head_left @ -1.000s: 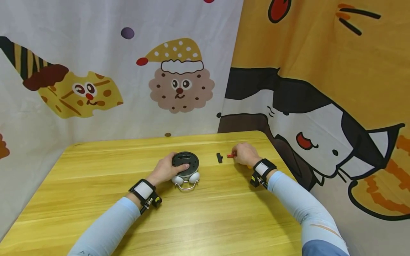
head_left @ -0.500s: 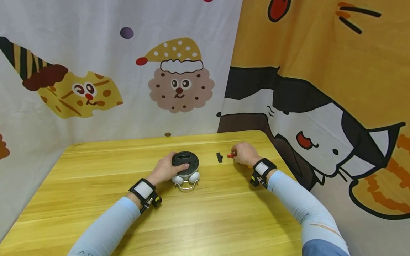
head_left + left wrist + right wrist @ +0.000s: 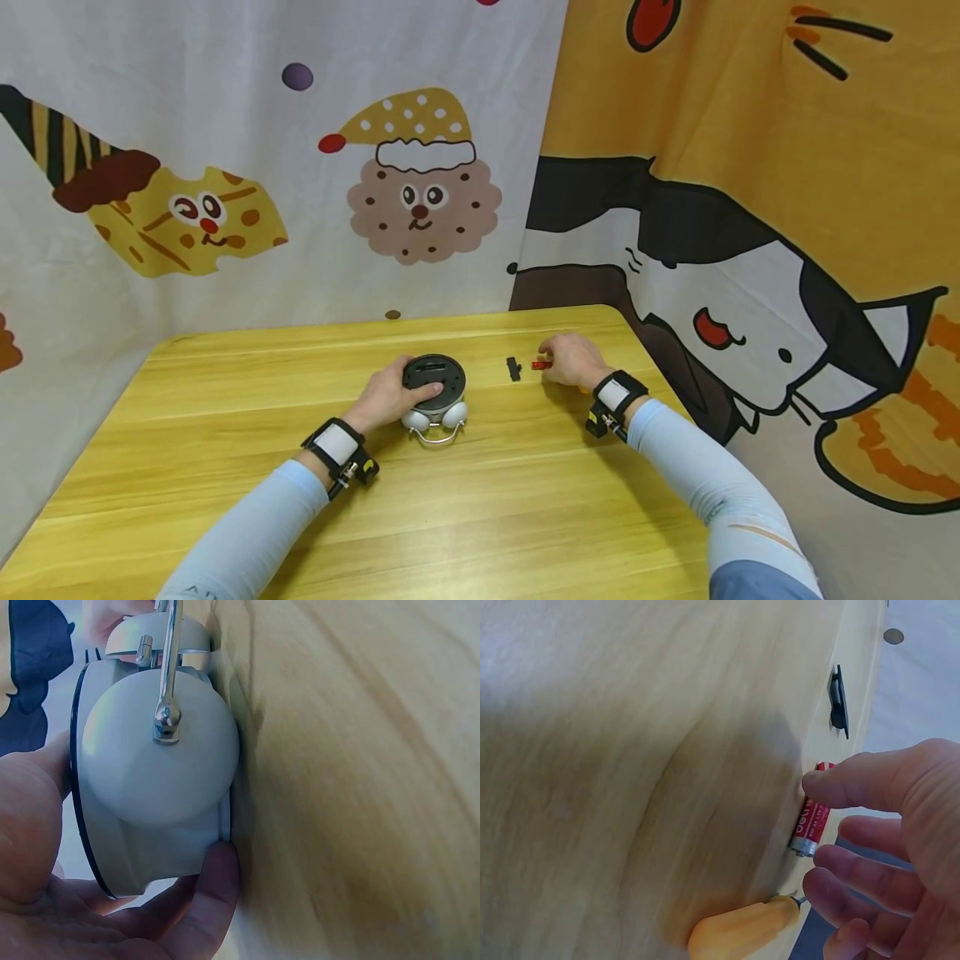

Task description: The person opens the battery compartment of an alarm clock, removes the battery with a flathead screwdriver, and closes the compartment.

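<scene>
A white twin-bell alarm clock (image 3: 435,379) lies face down, its black back up and its bells toward me. My left hand (image 3: 386,396) grips its side, thumb over the back and fingers curled beneath the edge, as the left wrist view shows. To the right, my right hand (image 3: 577,362) is low over a red battery (image 3: 814,814) on the table. Its thumb overlaps the battery's upper end; the other fingers are spread and loosely bent just beyond. Between the clock and the battery lies a small black battery cover (image 3: 513,369).
A screwdriver with a yellow-orange handle (image 3: 742,930) lies beside the right hand, mostly hidden by it in the head view. The wooden table (image 3: 450,517) ends at a cartoon-print curtain (image 3: 247,292) behind and to the right.
The right hand's fingers have shifted very slightly left around the battery. The left hand, the clock and the black cover stay in place.
</scene>
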Demonstrator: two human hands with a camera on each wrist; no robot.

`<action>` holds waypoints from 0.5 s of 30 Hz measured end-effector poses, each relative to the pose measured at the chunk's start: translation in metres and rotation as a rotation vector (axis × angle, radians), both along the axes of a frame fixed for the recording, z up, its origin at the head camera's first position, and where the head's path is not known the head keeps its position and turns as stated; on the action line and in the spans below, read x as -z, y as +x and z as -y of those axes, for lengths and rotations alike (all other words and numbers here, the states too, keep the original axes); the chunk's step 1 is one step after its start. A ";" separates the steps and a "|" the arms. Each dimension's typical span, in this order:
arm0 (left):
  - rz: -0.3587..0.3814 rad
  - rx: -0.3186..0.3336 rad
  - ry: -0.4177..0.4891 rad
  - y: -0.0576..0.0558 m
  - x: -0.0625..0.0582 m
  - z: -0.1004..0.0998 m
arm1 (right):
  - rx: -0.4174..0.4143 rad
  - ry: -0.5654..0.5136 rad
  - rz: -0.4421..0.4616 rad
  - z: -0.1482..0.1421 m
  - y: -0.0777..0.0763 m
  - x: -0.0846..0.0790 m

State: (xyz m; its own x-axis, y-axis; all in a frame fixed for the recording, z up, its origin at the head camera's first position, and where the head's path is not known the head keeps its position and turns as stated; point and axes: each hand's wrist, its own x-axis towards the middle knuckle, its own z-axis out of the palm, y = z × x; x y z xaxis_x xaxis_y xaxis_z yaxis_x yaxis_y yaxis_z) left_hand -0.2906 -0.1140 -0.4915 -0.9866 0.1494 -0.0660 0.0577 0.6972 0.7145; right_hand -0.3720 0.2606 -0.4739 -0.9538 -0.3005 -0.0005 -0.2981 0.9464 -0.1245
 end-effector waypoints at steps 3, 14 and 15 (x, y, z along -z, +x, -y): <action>0.000 0.001 0.006 0.000 -0.001 0.000 | -0.011 0.002 -0.009 0.001 0.001 -0.001; -0.007 -0.002 0.008 -0.001 0.001 0.000 | -0.058 -0.050 -0.048 0.012 0.006 -0.008; -0.007 -0.002 0.008 0.000 0.001 0.000 | -0.061 -0.055 -0.051 0.014 0.007 -0.009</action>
